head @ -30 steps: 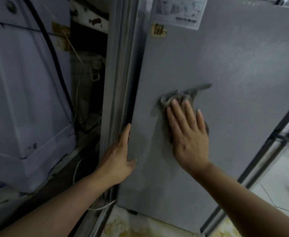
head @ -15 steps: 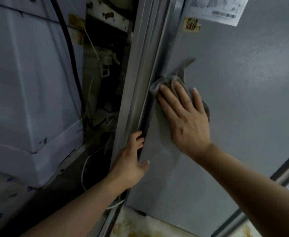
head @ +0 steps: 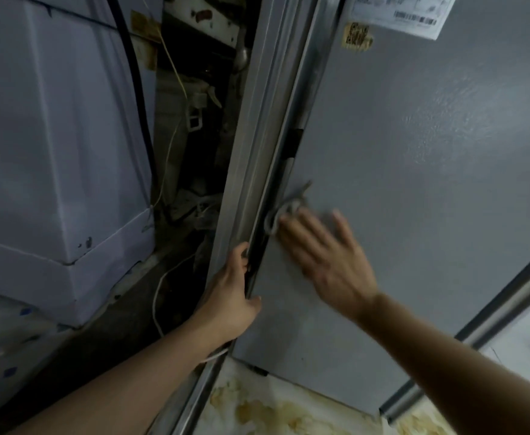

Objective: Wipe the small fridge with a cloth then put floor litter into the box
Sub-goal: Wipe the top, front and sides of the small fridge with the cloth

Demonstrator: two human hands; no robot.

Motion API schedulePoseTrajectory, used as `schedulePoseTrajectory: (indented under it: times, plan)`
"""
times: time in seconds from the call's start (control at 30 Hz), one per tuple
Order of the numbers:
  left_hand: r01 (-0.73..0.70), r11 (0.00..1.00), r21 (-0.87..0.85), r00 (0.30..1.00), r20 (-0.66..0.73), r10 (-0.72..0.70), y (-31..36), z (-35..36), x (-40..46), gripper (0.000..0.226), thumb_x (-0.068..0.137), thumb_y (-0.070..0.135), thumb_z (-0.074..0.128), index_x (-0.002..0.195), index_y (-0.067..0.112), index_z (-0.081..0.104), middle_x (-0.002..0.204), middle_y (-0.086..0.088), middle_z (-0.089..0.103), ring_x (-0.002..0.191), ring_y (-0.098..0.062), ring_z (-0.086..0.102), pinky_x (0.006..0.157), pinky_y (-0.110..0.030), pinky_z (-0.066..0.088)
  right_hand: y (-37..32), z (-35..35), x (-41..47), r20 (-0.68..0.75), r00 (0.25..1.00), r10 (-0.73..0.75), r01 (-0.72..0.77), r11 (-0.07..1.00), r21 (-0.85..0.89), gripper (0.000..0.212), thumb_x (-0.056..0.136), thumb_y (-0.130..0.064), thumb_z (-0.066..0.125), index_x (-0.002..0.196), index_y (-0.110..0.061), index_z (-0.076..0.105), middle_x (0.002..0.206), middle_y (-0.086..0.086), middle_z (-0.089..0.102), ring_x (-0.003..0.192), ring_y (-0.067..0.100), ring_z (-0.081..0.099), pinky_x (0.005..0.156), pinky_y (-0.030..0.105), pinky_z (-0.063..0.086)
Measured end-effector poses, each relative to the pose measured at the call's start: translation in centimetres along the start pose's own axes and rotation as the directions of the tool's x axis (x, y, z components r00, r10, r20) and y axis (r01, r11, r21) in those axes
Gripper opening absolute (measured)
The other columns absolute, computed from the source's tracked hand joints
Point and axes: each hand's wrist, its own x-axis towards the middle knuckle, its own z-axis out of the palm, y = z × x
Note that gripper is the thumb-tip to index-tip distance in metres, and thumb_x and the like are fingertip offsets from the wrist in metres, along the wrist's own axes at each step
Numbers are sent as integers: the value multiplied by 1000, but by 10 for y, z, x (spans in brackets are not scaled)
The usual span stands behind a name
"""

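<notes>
The small grey fridge fills the right of the head view, its flat side panel facing me. My right hand lies flat on that panel near its left edge, pressing a crumpled grey cloth against it; the cloth sticks out past the fingertips. My left hand grips the fridge's left edge, fingers curled into the dark gap beside the panel. No box or floor litter shows clearly.
A white appliance stands at the left with a black cable down its side. Between it and the fridge is a dark cluttered gap with a white cord. Stained pale floor lies below. A label sits top right.
My right hand has slid the cloth left to the panel's edge and then down along it. My left hand has curled its fingers around the fridge's edge. The view has shifted left.
</notes>
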Motion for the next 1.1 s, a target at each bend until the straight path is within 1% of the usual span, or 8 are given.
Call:
schedulePoseTrajectory:
  times: [0.13,0.27,0.4,0.6,0.73,0.8,0.97,1.1]
  plan:
    - [-56,997,48,998,33,55,8,16,-2,93,84,18,65,146,35,-2,151,4,20,136,-12,29,104,-21,27,21,0,-2,-167,941,295,-280,954,109,48,95,-16,33,141,-10,40,149,17,30,139,34,20,112,51,9]
    - [-95,989,117,995,40,91,13,33,-1,97,85,19,63,147,29,-10,157,6,3,142,-12,14,111,-21,18,-18,29,-48,8,999,48,-49,997,55,53,89,-16,29,140,-11,41,148,8,36,138,29,28,113,44,12]
    - [-121,969,213,992,49,113,10,42,-6,99,86,20,63,146,29,-14,155,9,-19,144,-8,-6,105,-13,5,-34,40,-101,234,958,-169,156,985,72,57,84,-18,27,138,-21,45,147,-1,38,134,19,38,113,38,3]
    - [-69,973,219,995,-50,82,23,67,-10,103,84,18,66,145,35,-16,148,10,-37,143,-10,-10,102,-15,7,28,15,-91,-91,986,141,-136,989,66,45,94,-14,36,139,-11,45,148,11,37,133,33,39,105,46,23]
    - [-31,966,257,991,-119,63,27,83,-8,110,83,17,67,142,35,-24,144,6,-44,143,-19,-18,108,-22,10,43,13,-90,-184,916,356,-330,931,156,42,93,-15,42,134,-7,49,130,15,35,101,34,37,77,43,28]
    - [-24,964,263,991,-124,58,25,85,-7,114,81,16,68,139,39,-27,144,6,-44,143,-19,-18,111,-26,13,24,25,-107,-140,931,336,-314,936,160,45,91,-14,41,134,-3,48,126,16,36,96,35,38,76,43,32]
    - [-9,962,274,992,-118,43,23,84,-6,118,80,16,70,138,43,-29,143,10,-45,144,-19,-11,109,-30,24,-4,36,-163,32,999,17,-21,993,118,42,86,-14,40,123,-9,60,117,11,66,100,32,65,76,35,54]
    - [44,964,261,991,-130,-9,27,90,-6,117,80,18,70,139,39,-29,144,8,-44,144,-23,-12,112,-36,22,37,23,-157,-70,989,131,-121,984,127,37,92,-16,47,125,-6,59,121,19,60,99,35,57,76,40,47]
